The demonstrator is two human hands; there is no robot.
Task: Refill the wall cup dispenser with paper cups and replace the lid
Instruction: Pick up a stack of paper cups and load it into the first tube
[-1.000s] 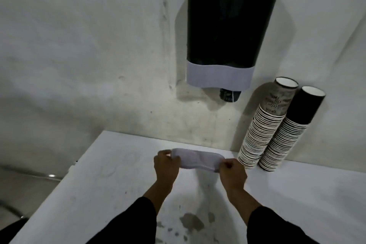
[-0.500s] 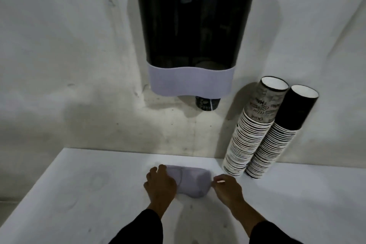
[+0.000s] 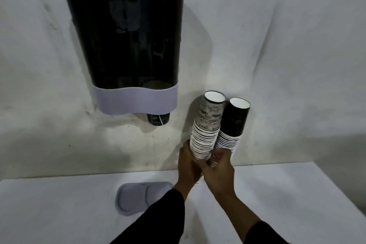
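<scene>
grey lid [image 3: 138, 198] on white table [image 3: 59, 214]

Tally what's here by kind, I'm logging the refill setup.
Dispensers: 1
Lids: 1, on the table
Cup stacks: 2, patterned, black
Cups in the dispenser outlet: 1
Hands: 2, left, right
Total: 7

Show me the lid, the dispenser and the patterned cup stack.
lid [image 3: 138, 197], head view, on its flat top.
dispenser [image 3: 126, 45], head view, on its dark front.
patterned cup stack [image 3: 206, 134], head view, on its ribbed rims.
</scene>
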